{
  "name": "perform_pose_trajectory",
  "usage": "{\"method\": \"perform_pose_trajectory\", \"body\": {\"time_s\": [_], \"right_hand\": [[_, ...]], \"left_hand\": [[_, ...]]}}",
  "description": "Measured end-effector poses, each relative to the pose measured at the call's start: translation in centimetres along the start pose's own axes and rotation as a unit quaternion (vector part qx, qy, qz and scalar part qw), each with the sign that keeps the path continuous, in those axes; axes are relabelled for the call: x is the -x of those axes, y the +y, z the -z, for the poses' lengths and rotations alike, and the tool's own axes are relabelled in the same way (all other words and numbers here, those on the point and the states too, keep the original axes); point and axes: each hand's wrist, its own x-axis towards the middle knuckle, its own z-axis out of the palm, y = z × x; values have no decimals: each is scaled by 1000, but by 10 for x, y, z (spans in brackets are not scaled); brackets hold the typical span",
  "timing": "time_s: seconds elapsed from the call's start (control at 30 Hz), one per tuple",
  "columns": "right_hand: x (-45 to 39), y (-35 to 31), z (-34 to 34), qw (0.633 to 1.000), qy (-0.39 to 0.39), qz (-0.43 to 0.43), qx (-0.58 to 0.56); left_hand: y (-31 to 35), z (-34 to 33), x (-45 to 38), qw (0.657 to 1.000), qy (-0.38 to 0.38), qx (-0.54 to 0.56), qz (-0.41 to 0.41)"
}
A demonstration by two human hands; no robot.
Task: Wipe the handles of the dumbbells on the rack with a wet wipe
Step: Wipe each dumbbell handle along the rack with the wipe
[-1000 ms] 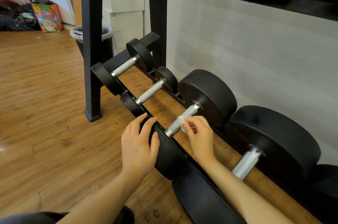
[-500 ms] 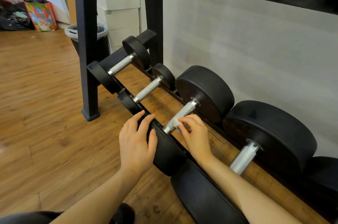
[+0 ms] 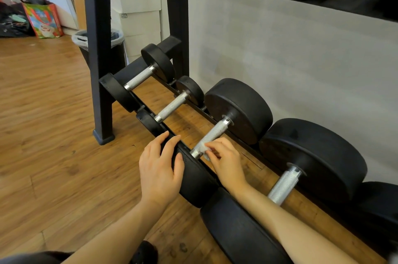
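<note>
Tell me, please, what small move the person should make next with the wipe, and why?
Probably slide the wet wipe up the handle toward the far weight. The right hand pinches the wipe at the handle's near end, so most of the knurled metal beyond it looks uncovered. The left hand rests on the near weight, steadying it.

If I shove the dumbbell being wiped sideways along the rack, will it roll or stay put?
Probably stays put: the dumbbell has thick black heads, so it looks heavy. Its round heads could roll, but the left hand rests on the near head. The knurled handle likely grips well, even under the wet wipe.
</note>
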Motion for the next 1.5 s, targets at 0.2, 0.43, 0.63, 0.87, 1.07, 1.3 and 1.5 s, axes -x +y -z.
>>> {"method": "perform_pose_trajectory", "body": {"time_s": [0.2, 0.43, 0.63, 0.87, 1.07, 1.3, 1.5], "right_hand": [[0, -2, 1, 1000, -3, 13, 12], [0, -4, 2, 996, -76, 46, 20], [-3, -1, 4, 1000, 19, 22, -2], [-4, 0, 0, 996, -54, 69, 30], [-7, 2, 3, 997, -1, 64, 35], [-4, 0, 0, 985, -80, 131, 79], [-16, 2, 2, 980, -43, 150, 124]], "left_hand": [[-1, 2, 1, 1000, -16, -8, 0], [1, 7, 0, 999, -37, -22, 8], [4, 7, 0, 999, -28, -20, 4], [5, 4, 0, 1000, -17, -23, 8], [5, 3, 1, 1000, -15, -24, 11], [4, 2, 1, 1000, -10, -25, 7], [4, 2, 1, 1000, -9, -22, 9]]}}
